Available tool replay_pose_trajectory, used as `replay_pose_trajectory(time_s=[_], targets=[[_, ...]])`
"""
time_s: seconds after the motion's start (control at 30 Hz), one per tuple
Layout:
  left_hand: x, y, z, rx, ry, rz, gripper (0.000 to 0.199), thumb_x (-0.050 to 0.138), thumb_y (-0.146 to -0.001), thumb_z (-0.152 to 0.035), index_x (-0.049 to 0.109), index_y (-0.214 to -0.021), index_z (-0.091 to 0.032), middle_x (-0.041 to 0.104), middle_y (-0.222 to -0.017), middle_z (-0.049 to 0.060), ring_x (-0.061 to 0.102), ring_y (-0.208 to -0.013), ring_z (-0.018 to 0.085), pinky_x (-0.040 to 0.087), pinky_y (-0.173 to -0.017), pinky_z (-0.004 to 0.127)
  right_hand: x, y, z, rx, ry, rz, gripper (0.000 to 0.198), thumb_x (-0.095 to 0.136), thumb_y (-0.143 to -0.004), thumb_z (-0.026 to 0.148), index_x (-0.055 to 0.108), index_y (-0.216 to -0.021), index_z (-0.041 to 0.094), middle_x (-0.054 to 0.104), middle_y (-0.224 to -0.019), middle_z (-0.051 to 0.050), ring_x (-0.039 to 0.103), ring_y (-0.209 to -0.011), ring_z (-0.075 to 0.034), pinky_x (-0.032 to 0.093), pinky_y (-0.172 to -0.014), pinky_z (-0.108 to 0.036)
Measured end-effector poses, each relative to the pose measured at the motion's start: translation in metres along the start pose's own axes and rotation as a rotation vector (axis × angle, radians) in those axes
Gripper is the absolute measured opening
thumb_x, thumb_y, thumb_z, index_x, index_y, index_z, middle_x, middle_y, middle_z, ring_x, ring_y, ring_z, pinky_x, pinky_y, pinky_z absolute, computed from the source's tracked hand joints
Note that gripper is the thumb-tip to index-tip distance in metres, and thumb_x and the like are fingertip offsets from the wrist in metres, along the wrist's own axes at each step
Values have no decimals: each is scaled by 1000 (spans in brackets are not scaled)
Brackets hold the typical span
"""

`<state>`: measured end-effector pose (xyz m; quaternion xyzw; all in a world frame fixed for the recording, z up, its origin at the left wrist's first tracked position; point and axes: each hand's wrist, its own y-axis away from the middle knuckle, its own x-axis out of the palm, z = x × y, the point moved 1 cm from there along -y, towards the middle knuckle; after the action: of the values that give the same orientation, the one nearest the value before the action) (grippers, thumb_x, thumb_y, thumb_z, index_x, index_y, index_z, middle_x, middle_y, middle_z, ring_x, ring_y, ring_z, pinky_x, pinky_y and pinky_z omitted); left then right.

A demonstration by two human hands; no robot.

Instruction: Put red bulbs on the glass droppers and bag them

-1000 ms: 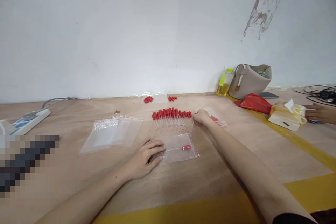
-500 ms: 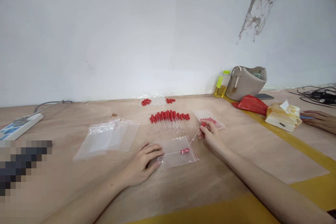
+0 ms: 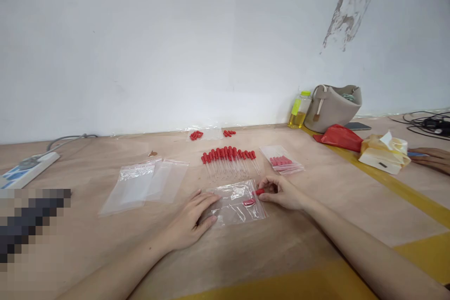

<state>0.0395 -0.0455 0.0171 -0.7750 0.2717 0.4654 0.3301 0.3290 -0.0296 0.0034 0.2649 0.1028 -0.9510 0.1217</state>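
Note:
My left hand (image 3: pixel 194 218) lies with fingers stretched out and apart over the left end of a clear zip bag (image 3: pixel 230 215), resting on it. Inside that bag is one dropper with a red bulb (image 3: pixel 249 202). At the bag's right edge, my right hand (image 3: pixel 279 192) pinches a second dropper (image 3: pixel 260 191) by its red bulb; its glass tube reaches into the bag's mouth. Just beyond the bag lies a row of several droppers (image 3: pixel 228 153), red bulbs pointing away. A filled zip bag (image 3: pixel 281 160) with several red bulbs is behind my right hand.
To the left lie flat clear bags (image 3: pixel 137 190) and a power strip (image 3: pixel 31 168). Loose red bulbs (image 3: pixel 196 135) are near the wall. At right stand a bottle (image 3: pixel 298 111), a grey bag (image 3: pixel 332 108), a red pouch (image 3: pixel 339 138) and a tissue pack (image 3: pixel 383 154), near another person's hand (image 3: pixel 432 159).
My right hand has moved nearer and left, bringing its dropper from beside the filled bag to the zip bag's mouth, tube now inside. My left hand stays on the bag.

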Motion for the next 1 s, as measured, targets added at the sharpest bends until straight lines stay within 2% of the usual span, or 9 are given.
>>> replay_pose_trajectory(time_s=[0.17,0.27,0.37,0.47,0.6,0.7,0.87,0.93,1.0], targets=[[0,0,0,-11,-2,0,41,42,-87,-29,38,-126,-22,49,-124,6,42,-116,21,23,-104,45,11,-2,7,-210,107,-74,14,64,-67,28,62,-78,18,60,-86,-3,53,-84,-16,40,-78,-28],[1,0,0,-19,-8,5,39,42,-87,-29,39,-126,-22,49,-124,6,42,-116,20,23,-104,44,19,-2,7,-212,190,-89,14,56,-75,26,66,-82,21,59,-91,-4,53,-88,-17,38,-83,-32],[1,-1,0,-15,-3,1,39,43,-86,-29,40,-125,-22,50,-124,6,42,-116,20,24,-104,45,21,0,6,-217,289,-13,20,50,-78,25,67,-88,26,56,-104,-4,48,-100,-19,32,-90,-37],[1,-2,-1,15,13,-7,38,43,-86,-26,42,-124,-23,52,-121,5,43,-114,20,24,-103,44,14,1,4,-209,247,0,19,50,-78,27,67,-87,25,54,-108,-5,47,-103,-19,33,-90,-36],[-1,-2,-1,49,-15,41,35,40,-88,-25,44,-123,-26,50,-122,5,41,-116,21,22,-103,46,-4,-13,-2,16,192,-201,17,52,-74,28,64,-76,16,62,-82,-5,56,-75,-15,43,-69,-27],[-3,-1,-1,63,-35,80,35,38,-89,-25,44,-123,-27,47,-124,5,39,-118,20,21,-104,46,-15,-33,-2,175,322,-282,11,54,-70,22,60,-76,15,63,-73,-4,56,-67,-14,42,-64,-24],[-3,-1,-1,65,-35,65,35,38,-89,-25,45,-123,-27,48,-123,5,40,-117,20,22,-103,46,-19,-78,2,412,493,-306,38,58,-62,16,51,-99,12,62,-89,-11,58,-79,-18,41,-63,-22],[-2,-1,-1,61,-37,64,35,39,-89,-25,44,-123,-27,48,-123,5,40,-117,20,21,-104,46,-18,-95,1,479,486,-291,42,60,-60,16,51,-100,8,61,-88,-16,59,-75,-20,40,-55,-23],[-1,-1,-1,53,-36,71,35,38,-89,-25,44,-123,-27,48,-123,5,40,-117,20,20,-104,46,-17,-109,-2,538,473,-265,37,60,-58,14,55,-93,5,62,-79,-17,60,-68,-22,39,-50,-24]])
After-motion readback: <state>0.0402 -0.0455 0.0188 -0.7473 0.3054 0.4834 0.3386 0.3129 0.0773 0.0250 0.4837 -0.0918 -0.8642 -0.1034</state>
